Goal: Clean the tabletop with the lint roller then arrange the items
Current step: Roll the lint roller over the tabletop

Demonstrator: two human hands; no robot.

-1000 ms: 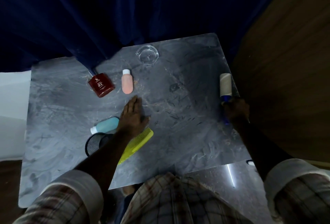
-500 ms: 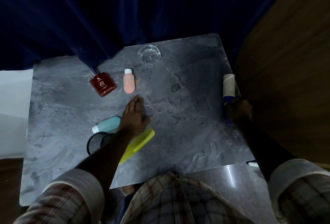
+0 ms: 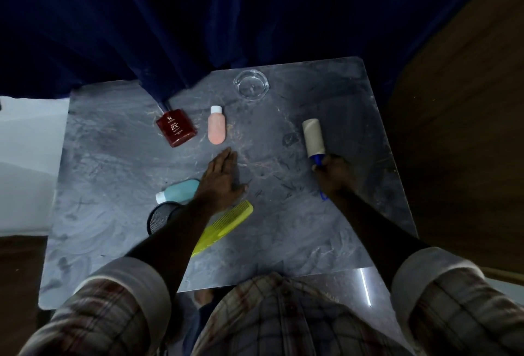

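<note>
Head view looks down at a gray table (image 3: 113, 157) with marks all over it. The right hand (image 3: 334, 175) holds the blue handle of the lint roller (image 3: 313, 138), and its fingers are curled tight around the handle. The roll part points away from the person and lies on the table, right of the middle. The left hand (image 3: 222, 180) lies flat on the table near the middle, palm down, with its fingers straight and close together and the thumb out to the side.

A dark red bottle (image 3: 176, 128) lies near the back of the table. A pink bottle (image 3: 217, 125) with a white cap lies just beside it, on the right. A clear round dish (image 3: 251, 83) sits near the back edge. A light blue bottle (image 3: 177, 191) with a white cap lies right by the left wrist. A black round mesh thing (image 3: 158, 218) sits just below it, partly hidden by the left arm. A yellow comb (image 3: 224, 226) lies slanted under the left arm, near the hand. A dark blue curtain (image 3: 198, 15) hangs behind the table. Both sleeves are checked and rolled up.
</note>
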